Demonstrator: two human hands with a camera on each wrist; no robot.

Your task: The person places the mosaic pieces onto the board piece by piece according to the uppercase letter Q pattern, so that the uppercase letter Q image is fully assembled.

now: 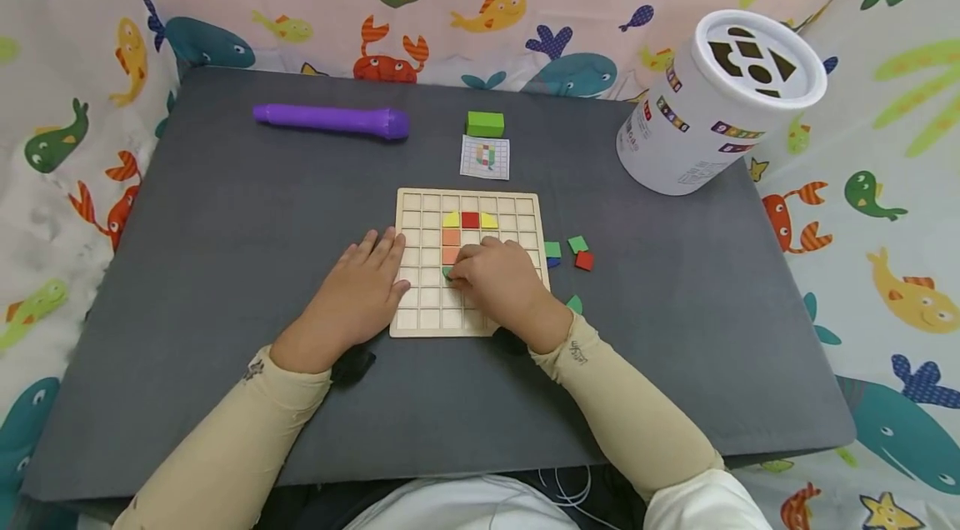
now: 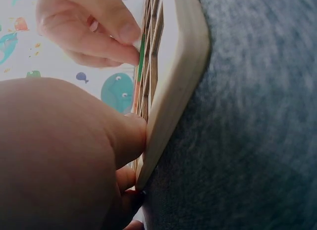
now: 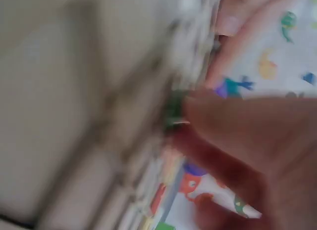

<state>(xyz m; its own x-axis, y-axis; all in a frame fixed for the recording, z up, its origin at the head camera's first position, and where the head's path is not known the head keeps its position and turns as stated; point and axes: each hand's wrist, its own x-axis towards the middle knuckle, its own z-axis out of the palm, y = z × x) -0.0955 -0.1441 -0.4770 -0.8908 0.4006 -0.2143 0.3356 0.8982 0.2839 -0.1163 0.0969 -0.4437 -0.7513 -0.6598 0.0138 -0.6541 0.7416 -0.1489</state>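
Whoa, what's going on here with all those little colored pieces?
A person is working on a wooden grid board. Their left hand rests at its left edge, while the right hand pinches a green piece at the grid. Yellow pieces, a red piece and orange pieces already sit in squares. Some loose pieces lie right of the board, and a small card with a colored picture lies beyond it.

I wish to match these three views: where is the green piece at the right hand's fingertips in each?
Head: the green piece is near the centre, at the left edge of the right hand.
Left wrist: green piece, upper middle, edge-on.
Right wrist: green piece, near the centre, blurred.
Shared landmark: the wooden grid board.
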